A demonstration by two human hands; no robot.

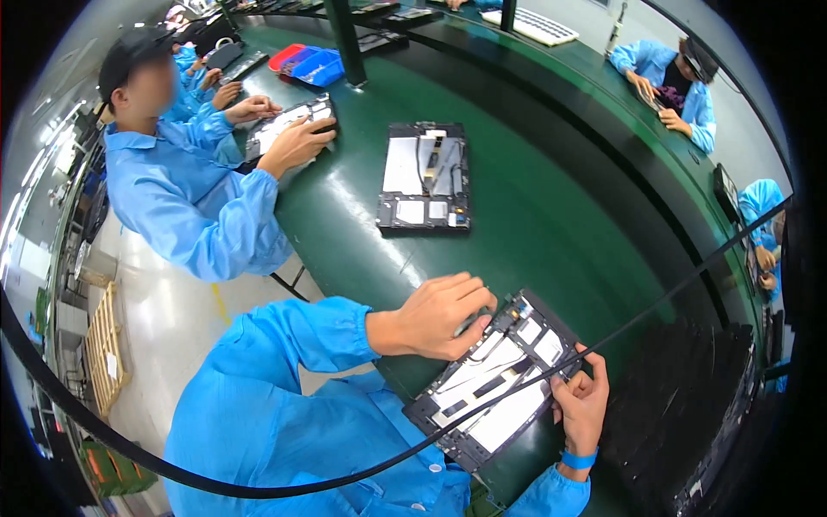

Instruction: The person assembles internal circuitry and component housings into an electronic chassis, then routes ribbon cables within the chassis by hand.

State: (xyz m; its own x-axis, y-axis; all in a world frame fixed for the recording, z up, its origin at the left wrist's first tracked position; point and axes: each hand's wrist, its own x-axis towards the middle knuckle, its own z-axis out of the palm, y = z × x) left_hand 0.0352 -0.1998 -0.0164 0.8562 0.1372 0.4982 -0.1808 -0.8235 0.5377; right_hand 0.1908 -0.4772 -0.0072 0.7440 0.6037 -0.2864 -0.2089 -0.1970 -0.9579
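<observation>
An opened tablet (495,379), its back off and its white battery cells, boards and thin cables showing, lies tilted on the table's near edge in front of me. My right hand (581,401), with a blue band at the wrist, grips its right edge, thumb on top. Over its upper left corner my left hand (444,317) is closed, the thumb and forefinger pinched together. Something small and greyish may be between them, but I cannot make it out. A second opened tablet (424,178) rests flat farther up the table.
The green tabletop (551,189) curves away to the right. A co-worker (189,172) at the left handles another opened tablet (293,125). Red and blue bins (312,65) stand beside a dark post (346,43). A black cable (448,426) crosses the view. More people work across the table.
</observation>
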